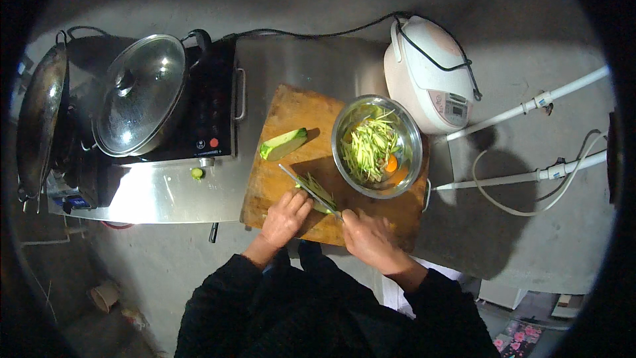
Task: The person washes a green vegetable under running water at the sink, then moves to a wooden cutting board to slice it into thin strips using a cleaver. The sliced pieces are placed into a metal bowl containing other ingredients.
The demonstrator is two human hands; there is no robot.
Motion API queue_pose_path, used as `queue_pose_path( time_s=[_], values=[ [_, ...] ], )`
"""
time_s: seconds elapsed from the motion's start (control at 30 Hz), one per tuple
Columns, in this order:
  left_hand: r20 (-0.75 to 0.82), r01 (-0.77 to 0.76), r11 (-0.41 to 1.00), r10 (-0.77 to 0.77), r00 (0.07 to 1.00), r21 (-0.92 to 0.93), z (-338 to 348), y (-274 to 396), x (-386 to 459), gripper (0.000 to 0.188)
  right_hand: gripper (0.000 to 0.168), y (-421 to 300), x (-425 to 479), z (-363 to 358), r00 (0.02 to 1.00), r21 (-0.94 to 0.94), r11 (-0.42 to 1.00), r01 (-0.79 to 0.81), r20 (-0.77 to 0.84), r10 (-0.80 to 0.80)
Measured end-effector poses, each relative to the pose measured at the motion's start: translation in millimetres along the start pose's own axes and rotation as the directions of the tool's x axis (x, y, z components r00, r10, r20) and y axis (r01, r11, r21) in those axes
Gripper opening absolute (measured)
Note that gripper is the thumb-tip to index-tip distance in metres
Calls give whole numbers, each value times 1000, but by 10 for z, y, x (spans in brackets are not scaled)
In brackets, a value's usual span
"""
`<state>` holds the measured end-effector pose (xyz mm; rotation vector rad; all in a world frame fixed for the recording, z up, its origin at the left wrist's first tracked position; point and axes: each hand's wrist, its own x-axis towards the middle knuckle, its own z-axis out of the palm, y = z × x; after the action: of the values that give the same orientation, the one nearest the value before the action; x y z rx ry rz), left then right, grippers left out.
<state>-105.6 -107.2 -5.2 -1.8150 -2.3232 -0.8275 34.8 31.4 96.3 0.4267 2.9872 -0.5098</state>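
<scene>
My right hand [367,238] grips the handle of a kitchen knife [309,191], its blade slanting up and left over a wooden cutting board [293,109]. Beside the blade, my left hand [288,215] presses on green zucchini [322,207], its fingers curled and partly hiding it. Thin green shreds [318,189] lie along the far side of the blade. Farther back on the board rests a cut zucchini piece [284,144]. A steel bowl [417,159] at the board's right holds a heap of shreds [370,146] and an orange egg yolk [392,163].
A lidded pan [144,99] stands on a black induction cooktop [213,109] at left, near a large wok [42,119]. A zucchini end [197,173] lies in front. Behind the bowl is a rice cooker [430,79] with a black cord; white pipes [526,104] extend at right.
</scene>
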Motion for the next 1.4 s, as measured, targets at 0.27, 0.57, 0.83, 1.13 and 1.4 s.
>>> queue_pose_path(
  time_s=[0.27, 0.57, 0.83, 1.13, 1.4],
  values=[
    [-19, -19, 1000, 19, 1000, -7, -35, 38, -27, 35, 12, 17, -14, 115, 998, -35, 998, -50, 39, 51],
    [23, 35, 999, -35, 999, -6, 2, 18, -128, 37, 12, -97, -43, -55, 1000, -14, 1000, -1, 6, 1],
    [24, 24, 999, -26, 999, 46, -27, 44, -114, 35, 11, -101, -72, -11, 997, -24, 999, -49, 57, 50],
    [69, 84, 996, -82, 994, -33, 2, 33, -134, 33, 10, -37, -53, 76, 998, -30, 998, -52, 45, 53],
    [32, 49, 999, -49, 998, -16, -9, 40, -146, 35, 16, -71, -54, 37, 995, -32, 998, -46, 86, 49]
  ],
)
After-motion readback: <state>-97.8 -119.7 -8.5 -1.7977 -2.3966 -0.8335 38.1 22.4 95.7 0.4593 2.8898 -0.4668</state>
